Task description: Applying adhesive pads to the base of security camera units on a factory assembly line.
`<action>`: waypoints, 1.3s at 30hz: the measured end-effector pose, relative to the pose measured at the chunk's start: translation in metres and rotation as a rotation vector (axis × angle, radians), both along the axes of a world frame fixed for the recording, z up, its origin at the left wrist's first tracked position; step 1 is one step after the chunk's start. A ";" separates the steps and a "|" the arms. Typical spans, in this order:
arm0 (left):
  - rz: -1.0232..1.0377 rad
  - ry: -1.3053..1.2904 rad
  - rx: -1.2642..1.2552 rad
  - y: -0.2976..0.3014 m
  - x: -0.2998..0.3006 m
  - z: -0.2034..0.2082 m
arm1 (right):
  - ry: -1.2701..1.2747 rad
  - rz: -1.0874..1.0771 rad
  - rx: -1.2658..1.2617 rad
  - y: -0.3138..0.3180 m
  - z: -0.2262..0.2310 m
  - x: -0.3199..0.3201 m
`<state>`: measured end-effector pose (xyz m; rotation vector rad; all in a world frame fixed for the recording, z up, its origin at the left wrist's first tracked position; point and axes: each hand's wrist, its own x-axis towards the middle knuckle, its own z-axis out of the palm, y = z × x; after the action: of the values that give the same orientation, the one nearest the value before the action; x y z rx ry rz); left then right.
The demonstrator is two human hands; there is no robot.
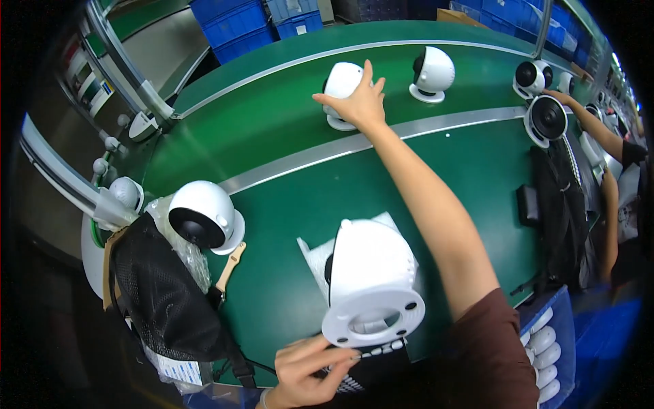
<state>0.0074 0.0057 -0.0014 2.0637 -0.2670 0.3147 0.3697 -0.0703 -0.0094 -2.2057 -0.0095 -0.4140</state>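
Note:
A white globe-shaped device lies tipped on a piece of white foam, its ring base facing me. Dark round feet show on that ring. My left hand is closed in a pinch just below the ring's rim; whatever its fingertips hold is too small to make out. Beside them is a row of small white oval pieces on something black. Stretched far forward, my right hand has its fingers spread over another white globe device standing on the green belt. Whether it touches that device I cannot tell.
Another globe device stands at left, near a black mesh bag and a tan strap. One more is on the belt. At right are a black bag, a co-worker's arm and a blue bin of white parts.

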 end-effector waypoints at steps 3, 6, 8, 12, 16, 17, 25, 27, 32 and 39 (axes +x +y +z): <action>0.024 0.015 -0.031 0.000 0.000 0.001 | -0.038 0.017 0.193 0.004 0.001 0.026; 0.011 0.070 -0.011 0.001 -0.001 0.001 | 0.014 0.065 0.169 -0.022 0.012 0.030; 0.132 0.015 -0.200 -0.007 -0.002 -0.008 | -0.026 0.158 0.237 -0.060 0.027 0.009; 0.249 0.048 -0.054 0.002 -0.013 0.005 | -0.177 0.219 -0.046 -0.149 0.045 -0.071; 0.144 0.040 -0.064 0.005 -0.004 0.009 | -0.054 0.197 0.207 -0.243 0.026 -0.127; 0.091 -0.015 -0.021 0.005 -0.003 0.010 | 0.019 0.175 0.242 -0.257 0.028 -0.137; 0.044 -0.208 -0.097 0.003 -0.017 0.016 | -0.295 0.845 -0.059 -0.147 0.070 -0.304; 0.018 -0.211 -0.103 0.005 -0.019 0.017 | -0.184 0.923 0.032 -0.117 0.062 -0.320; 0.032 -0.170 -0.069 -0.003 -0.029 0.035 | -0.137 0.945 0.085 -0.126 0.052 -0.325; -0.096 -0.195 0.089 0.003 -0.029 0.032 | -0.182 0.879 0.038 -0.133 0.056 -0.331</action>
<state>-0.0215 0.0087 0.0307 2.1016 -0.5046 0.4534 0.0386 -0.2029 0.0462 -1.8897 -1.0133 -0.1065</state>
